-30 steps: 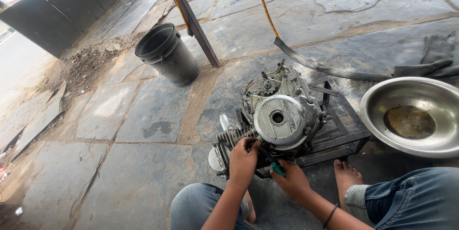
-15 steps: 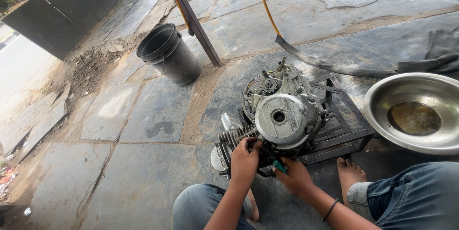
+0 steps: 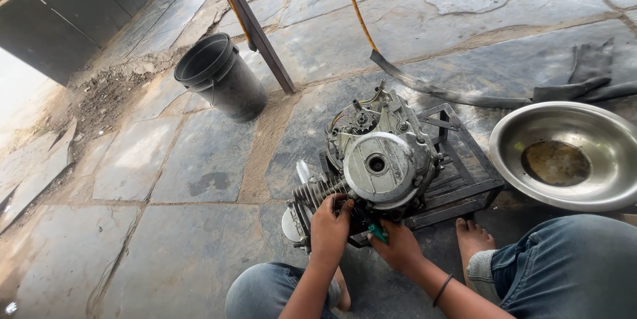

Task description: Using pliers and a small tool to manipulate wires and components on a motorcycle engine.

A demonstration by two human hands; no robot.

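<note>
From the head camera: one engine (image 3: 381, 160) sits on one black metal stand (image 3: 464, 173), centre of the stone floor. The left hand (image 3: 330, 223) presses its lower edge, fingers curled; the right hand (image 3: 397, 245) is clamped on one green-handled tool (image 3: 378, 231). One black bucket (image 3: 222, 77) and one steel bowl (image 3: 570, 156) flank it.

Engine (image 3: 381, 160): cast metal, dull grey, with a smoother, faintly shiny round cover and ribbed fins. Stand (image 3: 458, 180): dark, matt metal bars. Basin (image 3: 564, 156): bright, glossy steel with a brownish film inside. Bucket (image 3: 219, 77): matt black plastic. Floor (image 3: 166, 160): rough, uneven grey stone slabs, dusty.
</note>
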